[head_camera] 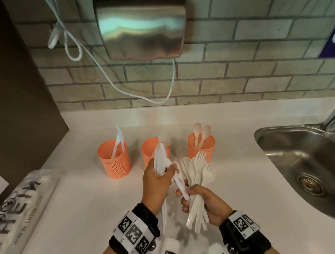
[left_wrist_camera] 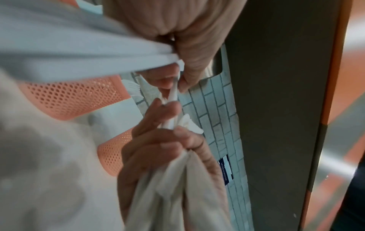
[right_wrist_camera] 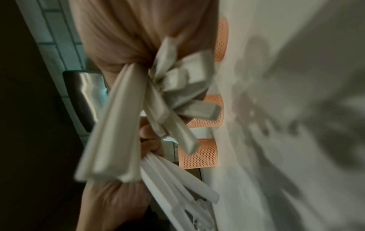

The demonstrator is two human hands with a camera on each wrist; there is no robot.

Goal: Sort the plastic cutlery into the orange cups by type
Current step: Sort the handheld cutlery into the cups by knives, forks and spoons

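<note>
Wrist bands: nearest the head camera, black straps with printed square markers on both forearms, just behind the hands.
Left hand [head_camera: 155, 182]: clenched round a bundle of white knives [head_camera: 160, 159]; its fingertips also pinch one loose knife [head_camera: 180, 183] that lies slanted between the two hands.
Right hand [head_camera: 207, 201]: grasping a fan of forks and spoons [head_camera: 198, 174], heads up, handles hanging below the palm; its fingers touch the lower end of the loose knife.
Step in hand (judged): one knife is being drawn out of the mixed right-hand fan into the left-hand knife bundle.
Knife cup [head_camera: 114, 159]: ahead and to the left of the left hand; holds knives upright.
Fork cup [head_camera: 149, 151]: directly beyond the left hand, partly hidden by the bundle; fork heads show above its rim.
Spoon cup [head_camera: 200, 146]: beyond the right hand; two spoons stand in it.
Technique: loosen the right fingers just enough to free the one handle, keeping the rest clamped so the fan does not spill onto the table [head_camera: 83, 200].
Technique: pull along the knife's length, not sideways, to avoid snagging the fork tines.
Technique: once the knives are gathered, lower the bundle handle-first into the knife cup; the mesh cups look light and may tip if struck.
Surroundings: a sink [head_camera: 302, 160] to the right of the right hand; a printed plastic bag [head_camera: 19, 202] to the left of the left hand.
</note>
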